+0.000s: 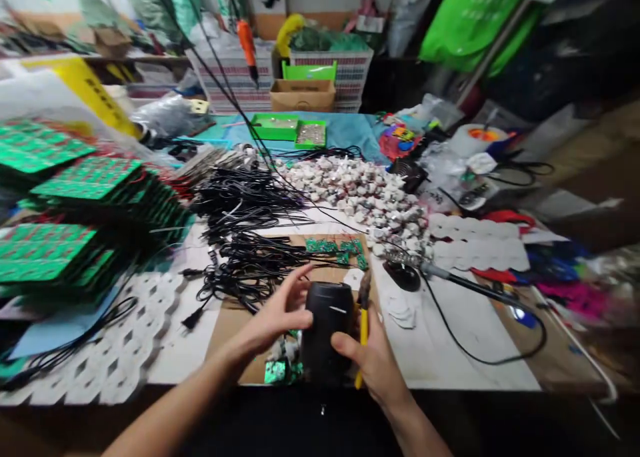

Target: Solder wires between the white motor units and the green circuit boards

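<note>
A black plastic casing [326, 334] with rounded corners is held upright at the front edge of the table. My right hand [377, 357] grips its right side, thumb across the front. That same hand also keeps yellow-handled pliers [365, 327] against the casing, jaws pointing up. On the other side, my left hand [280, 314] has its fingers spread, and its thumb tip is at the casing's left edge. Small green circuit boards [280, 372] with wires lie below my left hand. More small boards [340, 249] lie on the cardboard [225, 337] beyond the casing.
Bundled black cables [245, 197] and a heap of white parts [360, 190] fill the middle. Stacked green circuit panels [55, 254] stand left. A soldering iron [470, 287] lies right, its cord looping across the table. An orange electric screwdriver [247, 44] hangs at the back.
</note>
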`<state>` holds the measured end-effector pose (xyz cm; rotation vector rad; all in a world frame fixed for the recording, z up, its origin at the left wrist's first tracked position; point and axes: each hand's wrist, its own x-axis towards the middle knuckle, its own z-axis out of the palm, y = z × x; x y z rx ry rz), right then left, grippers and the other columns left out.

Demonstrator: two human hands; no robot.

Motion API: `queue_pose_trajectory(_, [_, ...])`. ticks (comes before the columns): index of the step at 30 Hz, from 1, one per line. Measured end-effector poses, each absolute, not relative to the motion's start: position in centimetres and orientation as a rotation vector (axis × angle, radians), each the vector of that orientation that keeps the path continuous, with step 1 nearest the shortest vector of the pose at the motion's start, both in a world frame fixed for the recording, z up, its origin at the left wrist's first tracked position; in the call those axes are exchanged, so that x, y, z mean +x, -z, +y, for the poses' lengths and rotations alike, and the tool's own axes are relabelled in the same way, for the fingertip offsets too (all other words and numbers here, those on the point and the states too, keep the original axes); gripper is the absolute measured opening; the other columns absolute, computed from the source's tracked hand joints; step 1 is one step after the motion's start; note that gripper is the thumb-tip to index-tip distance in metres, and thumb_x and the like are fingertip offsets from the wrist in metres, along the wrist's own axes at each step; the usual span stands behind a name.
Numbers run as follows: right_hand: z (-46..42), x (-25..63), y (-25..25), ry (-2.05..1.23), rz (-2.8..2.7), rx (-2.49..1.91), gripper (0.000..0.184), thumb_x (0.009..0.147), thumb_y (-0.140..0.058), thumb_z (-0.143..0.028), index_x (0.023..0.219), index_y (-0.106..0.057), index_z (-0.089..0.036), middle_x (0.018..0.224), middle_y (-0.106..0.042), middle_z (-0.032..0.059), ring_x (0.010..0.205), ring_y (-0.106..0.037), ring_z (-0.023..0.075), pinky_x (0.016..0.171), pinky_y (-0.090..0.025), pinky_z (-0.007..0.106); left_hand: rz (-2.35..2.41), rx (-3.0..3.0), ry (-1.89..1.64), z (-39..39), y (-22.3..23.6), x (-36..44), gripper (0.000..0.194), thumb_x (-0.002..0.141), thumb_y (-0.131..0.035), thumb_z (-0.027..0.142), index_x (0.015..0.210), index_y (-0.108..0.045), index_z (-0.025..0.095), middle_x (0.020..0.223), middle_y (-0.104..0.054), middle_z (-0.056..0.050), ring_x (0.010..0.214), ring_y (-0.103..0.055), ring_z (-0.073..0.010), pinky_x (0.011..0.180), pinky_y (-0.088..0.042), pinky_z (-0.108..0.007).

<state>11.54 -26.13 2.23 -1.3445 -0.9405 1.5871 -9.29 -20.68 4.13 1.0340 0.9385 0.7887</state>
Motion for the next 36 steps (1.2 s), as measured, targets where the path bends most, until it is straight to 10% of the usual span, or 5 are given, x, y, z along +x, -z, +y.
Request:
queue_pose_trajectory(7, [-26.8, 14.8, -1.4, -1.277, -1.304, -1.525, 0.051, 0.089, -0.059, -0.068, 0.112, -0.060, -0.022, 0.111, -0.065, 0.0105, 0.104, -0.064, 0.0265, 0.090, -0.053, 0.036, 0.985, 0.797, -0.723, -21.7, -3.4, -4.2, 0.108, 0.057, -0.089, 0.049, 0.150, -0.041, 0.026, 0.112, -0.070, -0.009, 0.091, -0.070, -0.0266, 0.077, -0.058, -0.037])
queue_pose_trajectory(13, [-27.6, 20.7, 0.3, -0.697, -1.203, -1.989, 0.061, 0.077, -0.062, -0.077, 0.095, -0.064, -0.018, 0.100, -0.061, 0.0133, 0.099, -0.060, 0.0322, 0.094, -0.050, 0.049, 1.240, 0.938, -0.706, -21.3, -3.1, -4.7, 0.093, 0.062, -0.084, 0.048, 0.143, -0.047, 0.023, 0.105, -0.070, -0.007, 0.084, -0.068, -0.0242, 0.071, -0.057, -0.036])
queue_pose_trajectory(21, [-31.1, 18.2, -3.9, -2.026, -0.702, -1.284, 0.058, 0.083, -0.071, -0.066, 0.116, -0.063, -0.019, 0.100, -0.068, 0.0079, 0.099, -0.066, 0.0239, 0.089, -0.051, 0.038, 1.472, 1.575, -0.856, -22.0, -2.6, -3.0, 0.091, 0.066, -0.086, 0.042, 0.144, -0.043, 0.025, 0.133, -0.062, -0.011, 0.118, -0.065, -0.0308, 0.101, -0.053, -0.046])
queue_pose_trajectory(36, [-31.8, 19.4, -9.5, -2.305, -0.456, -1.434, 0.058, 0.080, -0.068, -0.071, 0.102, -0.060, -0.018, 0.079, -0.069, 0.0054, 0.071, -0.070, 0.0194, 0.065, -0.055, 0.029, 1.227, 2.239, -1.069, -23.3, -0.7, -1.9, 0.086, 0.075, -0.079, 0.032, 0.149, -0.034, 0.025, 0.130, -0.061, -0.013, 0.117, -0.066, -0.0297, 0.093, -0.058, -0.041])
